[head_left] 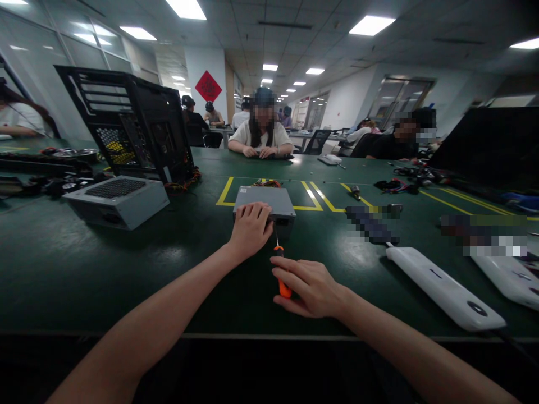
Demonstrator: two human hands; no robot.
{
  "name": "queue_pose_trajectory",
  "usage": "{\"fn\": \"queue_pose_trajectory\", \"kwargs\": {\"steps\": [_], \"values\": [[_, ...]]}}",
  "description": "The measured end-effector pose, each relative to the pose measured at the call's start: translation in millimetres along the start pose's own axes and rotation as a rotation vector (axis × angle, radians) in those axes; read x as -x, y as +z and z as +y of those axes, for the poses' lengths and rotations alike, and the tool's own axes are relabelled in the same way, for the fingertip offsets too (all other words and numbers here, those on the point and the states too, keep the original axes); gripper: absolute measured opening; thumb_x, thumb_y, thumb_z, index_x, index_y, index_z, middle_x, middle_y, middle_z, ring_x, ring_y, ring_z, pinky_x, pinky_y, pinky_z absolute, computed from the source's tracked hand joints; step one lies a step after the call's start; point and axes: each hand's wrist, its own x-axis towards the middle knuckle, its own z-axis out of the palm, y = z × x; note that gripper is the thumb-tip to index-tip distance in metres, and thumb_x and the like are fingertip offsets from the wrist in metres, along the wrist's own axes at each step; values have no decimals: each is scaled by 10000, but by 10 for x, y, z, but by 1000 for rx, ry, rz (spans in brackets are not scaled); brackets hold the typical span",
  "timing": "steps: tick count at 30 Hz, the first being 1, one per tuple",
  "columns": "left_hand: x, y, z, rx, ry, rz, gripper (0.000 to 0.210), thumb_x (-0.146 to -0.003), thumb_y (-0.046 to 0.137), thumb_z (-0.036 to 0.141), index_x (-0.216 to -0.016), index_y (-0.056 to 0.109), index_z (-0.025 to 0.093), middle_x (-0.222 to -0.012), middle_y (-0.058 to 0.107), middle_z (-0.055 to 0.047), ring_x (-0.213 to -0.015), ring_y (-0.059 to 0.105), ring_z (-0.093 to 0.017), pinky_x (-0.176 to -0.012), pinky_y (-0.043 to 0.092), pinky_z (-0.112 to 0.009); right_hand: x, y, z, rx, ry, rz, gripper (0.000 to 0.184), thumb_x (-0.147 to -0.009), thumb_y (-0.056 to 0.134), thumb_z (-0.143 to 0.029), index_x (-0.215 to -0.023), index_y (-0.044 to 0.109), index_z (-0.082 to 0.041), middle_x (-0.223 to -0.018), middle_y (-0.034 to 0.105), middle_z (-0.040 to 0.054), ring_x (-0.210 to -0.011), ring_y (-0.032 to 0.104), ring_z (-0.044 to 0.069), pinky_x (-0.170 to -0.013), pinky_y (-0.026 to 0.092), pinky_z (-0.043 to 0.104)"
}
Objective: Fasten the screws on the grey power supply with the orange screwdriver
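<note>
A grey computer power supply unit [275, 199] lies on the green table straight ahead, its socket side toward me. My left hand [251, 227] grips its near left edge, with fingers over the top and the thumb at the front face. In my right hand [309, 285] is a screwdriver [284, 288] with an orange and black handle, the fingers closed about the grip. Its thin shaft points away from me to the unit's front face. Whether the tip sits in a screw is too small to tell.
A black computer case [138, 123] stands at the left, behind a second power supply unit [122, 199]. White handheld devices [446, 286] lie at the right, near cables [400, 185]. Yellow tape [322, 196] marks the table [202, 303]. A person [263, 129] sits opposite.
</note>
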Motion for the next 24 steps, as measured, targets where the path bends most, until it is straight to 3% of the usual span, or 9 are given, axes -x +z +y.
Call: {"fn": "queue_pose_trajectory", "kwargs": {"steps": [4,10,17,21,24], "values": [[4,3,-5,6,1,0,261,-824,456,265,-1072,480,190,-1152,523,-77,-1075,438,-245,-909,307,-397,32,46,35,-134,93,58,408,-807,502,-499,-980,404,-143,-1041,600,196,-864,643,223,-614,530,280],[1,6,-5,10,1,-1,261,-828,451,267,-1075,480,189,-1156,521,-78,-1079,436,-242,-916,304,-402,3,-12,12,-72,28,-83,417,-872,411,-394,-1187,371,-124,-1124,545,211,-938,619,253,-656,539,331],[-6,2,-3,11,2,-5,263,-825,453,266,-1074,484,186,-1151,524,-83,-1079,439,-244,-910,308,-404,55,55,62,-222,168,71,506,-778,501,-574,-1031,347,-163,-1094,555,205,-924,633,230,-643,540,292],[-5,-4,-1,12,-2,-2,259,-826,453,266,-1070,486,186,-1152,524,-80,-1088,435,-243,-918,304,-404,20,-5,48,-195,106,-36,458,-847,433,-477,-1124,370,-118,-1141,533,223,-974,605,242,-698,530,322],[-5,-12,2,17,-4,-4,260,-826,454,266,-1072,487,188,-1152,527,-75,-1086,437,-240,-919,305,-402,-26,-48,19,-69,25,-76,419,-868,423,-434,-1148,417,-123,-1132,563,191,-863,632,222,-668,526,323]]}}
